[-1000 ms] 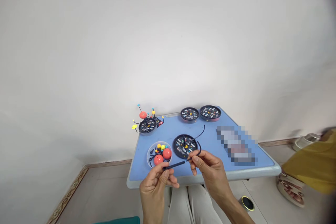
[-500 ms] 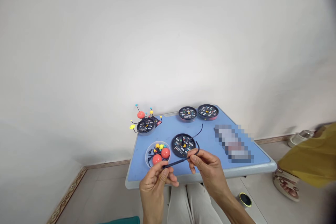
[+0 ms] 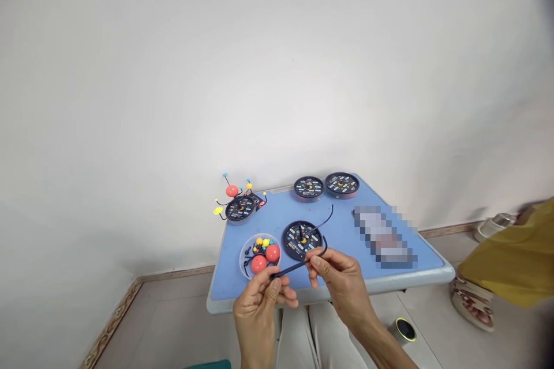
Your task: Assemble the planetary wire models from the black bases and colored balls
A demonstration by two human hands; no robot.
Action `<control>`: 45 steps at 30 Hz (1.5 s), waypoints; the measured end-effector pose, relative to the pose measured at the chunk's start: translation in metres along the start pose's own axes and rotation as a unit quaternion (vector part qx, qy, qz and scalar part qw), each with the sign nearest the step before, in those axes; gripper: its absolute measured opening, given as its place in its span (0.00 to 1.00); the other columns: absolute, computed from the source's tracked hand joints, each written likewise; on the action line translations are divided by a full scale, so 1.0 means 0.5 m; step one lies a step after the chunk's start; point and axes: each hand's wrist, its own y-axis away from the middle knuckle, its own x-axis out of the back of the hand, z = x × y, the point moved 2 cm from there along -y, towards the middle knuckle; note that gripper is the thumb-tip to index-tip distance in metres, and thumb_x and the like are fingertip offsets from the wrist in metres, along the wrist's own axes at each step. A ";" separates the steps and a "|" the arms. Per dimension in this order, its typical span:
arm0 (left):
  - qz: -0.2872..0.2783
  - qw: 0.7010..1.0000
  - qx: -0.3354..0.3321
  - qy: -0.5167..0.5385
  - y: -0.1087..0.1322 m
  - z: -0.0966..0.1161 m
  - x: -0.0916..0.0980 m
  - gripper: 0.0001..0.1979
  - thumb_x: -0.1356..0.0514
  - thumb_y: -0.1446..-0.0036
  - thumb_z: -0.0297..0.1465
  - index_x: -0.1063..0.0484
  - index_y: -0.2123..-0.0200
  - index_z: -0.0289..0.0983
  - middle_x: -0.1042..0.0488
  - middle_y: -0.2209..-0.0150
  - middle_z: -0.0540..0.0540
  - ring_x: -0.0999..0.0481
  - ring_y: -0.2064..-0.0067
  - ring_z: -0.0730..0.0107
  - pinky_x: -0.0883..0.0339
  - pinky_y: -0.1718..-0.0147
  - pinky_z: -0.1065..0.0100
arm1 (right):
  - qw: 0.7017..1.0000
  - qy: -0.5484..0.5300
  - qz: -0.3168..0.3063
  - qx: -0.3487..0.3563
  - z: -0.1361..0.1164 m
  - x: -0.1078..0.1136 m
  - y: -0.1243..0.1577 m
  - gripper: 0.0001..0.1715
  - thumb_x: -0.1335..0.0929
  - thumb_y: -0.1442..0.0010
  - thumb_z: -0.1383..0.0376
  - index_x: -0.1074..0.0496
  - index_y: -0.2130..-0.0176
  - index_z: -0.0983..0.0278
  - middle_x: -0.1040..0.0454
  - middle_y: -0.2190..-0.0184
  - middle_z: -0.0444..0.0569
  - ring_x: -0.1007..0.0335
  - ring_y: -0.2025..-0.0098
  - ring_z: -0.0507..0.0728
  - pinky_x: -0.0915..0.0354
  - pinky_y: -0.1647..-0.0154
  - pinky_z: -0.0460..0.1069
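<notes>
Drawn slightly closer together, my left hand (image 3: 258, 305) and right hand (image 3: 341, 282) pinch a thin curved black plastic rod (image 3: 294, 268) between pressed fingertips (image 3: 276, 283), above the blue table (image 3: 234, 268) at lower centre.

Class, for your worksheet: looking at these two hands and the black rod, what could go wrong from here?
The black rod, pinched between the left hand and right hand, passes close to the clear round tray; a slip might knock its small beads and red balls out. The thin black wire rising from the black disc sits near the right hand and could get bumped.
</notes>
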 end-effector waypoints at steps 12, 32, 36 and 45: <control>0.012 0.999 -0.022 -0.026 -0.003 -0.018 -0.011 0.19 0.30 0.57 0.41 0.21 0.65 0.33 0.20 0.74 0.44 0.20 0.75 0.60 0.22 0.74 0.61 | 0.998 0.016 0.055 0.000 0.021 0.007 0.000 0.13 0.25 0.52 0.55 0.22 0.76 0.63 0.28 0.83 0.45 0.34 0.77 0.55 0.36 0.64 0.52; -0.003 0.994 0.013 0.105 -0.083 -0.071 -0.104 0.20 0.31 0.54 0.38 0.26 0.62 0.30 0.21 0.70 0.41 0.19 0.71 0.60 0.23 0.69 0.61 | 0.984 0.177 0.031 -0.001 0.008 0.049 -0.050 0.21 0.29 0.47 0.49 0.25 0.70 0.66 0.28 0.79 0.47 0.40 0.80 0.52 0.40 0.79 0.48; 0.004 0.995 -0.019 0.097 -0.106 -0.076 -0.109 0.18 0.32 0.53 0.38 0.26 0.62 0.31 0.21 0.70 0.43 0.19 0.71 0.62 0.23 0.71 0.63 | 0.861 0.424 0.048 0.277 -0.030 0.046 -0.069 0.13 0.35 0.37 0.59 0.24 0.67 0.63 0.27 0.73 0.50 0.35 0.74 0.54 0.39 0.74 0.48; -0.078 0.995 -0.052 0.030 -0.173 -0.068 -0.133 0.12 0.35 0.51 0.36 0.25 0.66 0.34 0.22 0.75 0.48 0.23 0.76 0.69 0.29 0.78 0.71 | 0.480 0.746 -0.244 0.391 -0.106 -0.010 -0.177 0.12 0.35 0.39 0.75 0.26 0.71 0.65 0.26 0.75 0.49 0.39 0.64 0.58 0.51 0.64 0.53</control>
